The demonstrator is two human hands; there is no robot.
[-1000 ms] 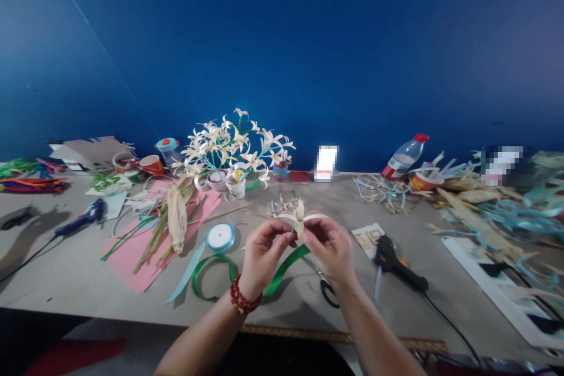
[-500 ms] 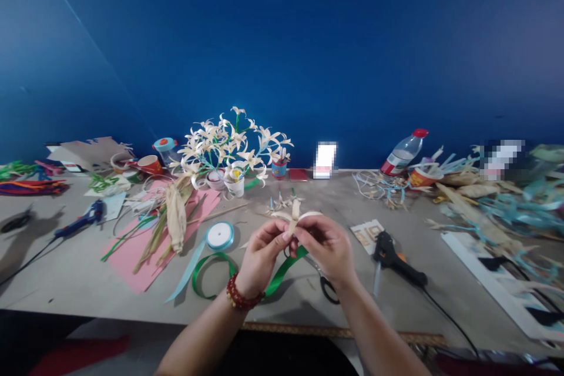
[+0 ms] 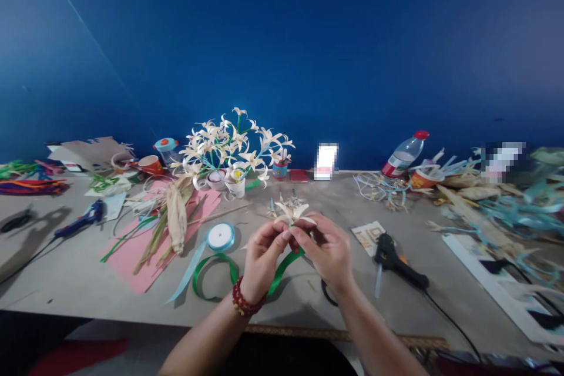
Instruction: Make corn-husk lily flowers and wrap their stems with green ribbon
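Between my two hands is a cream corn-husk flower (image 3: 293,213) with pointed petals spread outward. My left hand (image 3: 264,249), with a red bead bracelet (image 3: 244,301) at its wrist, pinches the flower's base from the left. From the right, the closed fingers of my right hand (image 3: 325,249) grip the same base; thumbs and fingertips meet there. Green ribbon (image 3: 284,273) lies behind and under my hands. Scissors (image 3: 328,294) are partly hidden beneath my right hand. More small husk flowers (image 3: 282,202) lie just beyond the held one.
A bunch of finished husk flowers (image 3: 233,147) stands at the back. To the left are a blue ribbon spool (image 3: 220,237), pink paper (image 3: 127,264), dried husks (image 3: 176,217) and a blue glue gun (image 3: 81,220). On the right lie a black glue gun (image 3: 399,264) and a power strip (image 3: 480,288).
The flower between my fingers has turned and its petals now fan out, where before one upright petal and two side ones showed. My hands stay in nearly the same place.
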